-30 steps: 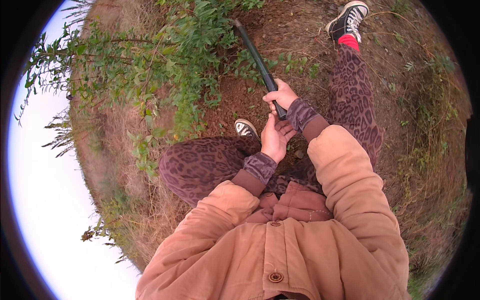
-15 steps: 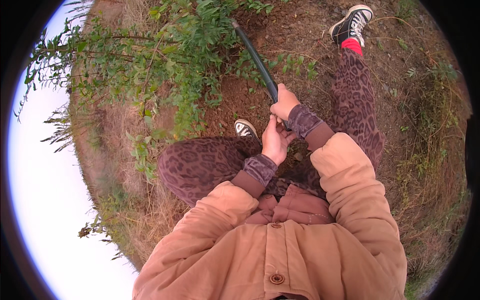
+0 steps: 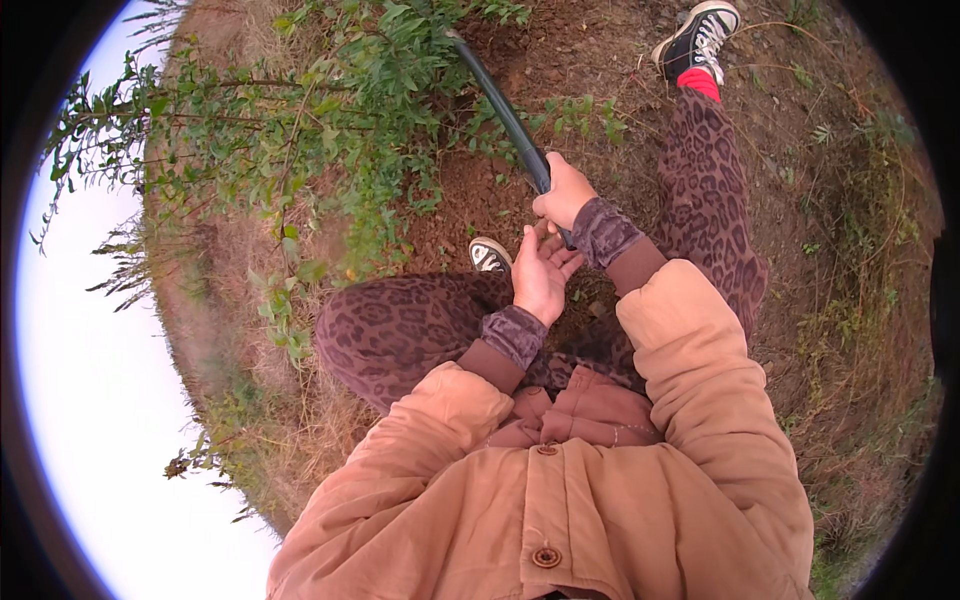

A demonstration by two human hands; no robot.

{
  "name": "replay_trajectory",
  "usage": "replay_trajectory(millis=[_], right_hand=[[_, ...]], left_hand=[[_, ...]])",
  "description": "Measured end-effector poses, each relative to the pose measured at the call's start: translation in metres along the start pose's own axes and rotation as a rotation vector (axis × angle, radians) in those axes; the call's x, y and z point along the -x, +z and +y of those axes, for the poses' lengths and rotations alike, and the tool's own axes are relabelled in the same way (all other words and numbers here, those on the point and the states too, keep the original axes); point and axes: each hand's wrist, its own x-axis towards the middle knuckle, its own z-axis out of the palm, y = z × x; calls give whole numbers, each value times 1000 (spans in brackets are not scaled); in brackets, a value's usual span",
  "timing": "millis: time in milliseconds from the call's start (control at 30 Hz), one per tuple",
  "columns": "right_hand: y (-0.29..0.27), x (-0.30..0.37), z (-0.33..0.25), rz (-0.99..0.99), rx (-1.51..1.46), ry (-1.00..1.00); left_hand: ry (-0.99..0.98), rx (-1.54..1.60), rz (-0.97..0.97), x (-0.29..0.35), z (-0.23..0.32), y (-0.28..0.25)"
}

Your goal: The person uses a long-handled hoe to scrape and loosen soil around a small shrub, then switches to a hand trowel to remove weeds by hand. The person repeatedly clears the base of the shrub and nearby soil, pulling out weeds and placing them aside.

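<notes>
My right hand [image 3: 567, 192] is closed round the lower part of a long, dark green rod [image 3: 501, 108], thumb lying along it. The rod slants up and left, bends slightly under the fisheye, and its pale tip reaches the leaves of a green bush [image 3: 385, 85]. Just below the grip, my left hand [image 3: 541, 276] is turned palm up with its fingers spread, close to the rod's lower end. Whether those fingertips touch the rod I cannot tell. Part of the rod's lower end is hidden by my right hand.
Bare reddish soil [image 3: 480, 205] lies beyond my hands. My bent left leg [image 3: 410, 325] and stretched right leg [image 3: 705, 190] flank them. A leafy branch [image 3: 585, 120] crosses behind the rod. Dry grass [image 3: 250, 290] covers the left slope, and weeds [image 3: 860, 270] grow at right.
My left hand has opened and drawn slightly down and left, away from my right hand. The rod and my right hand have shifted slightly left and up in the picture.
</notes>
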Motion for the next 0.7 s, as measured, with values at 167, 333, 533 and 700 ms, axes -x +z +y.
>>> replay_trajectory(millis=[167, 333, 533, 700], right_hand=[[1, -8, 4, -120, 230, 138], [22, -37, 33, -93, 67, 73], [15, -40, 38, -317, -935, 179], [7, -17, 14, -26, -111, 87]], left_hand=[[-23, 50, -35, 1, -3, 0], [-33, 73, 60, 1, -2, 2], [65, -11, 21, -2, 2, -2], [18, -1, 16, -1, 2, -3]])
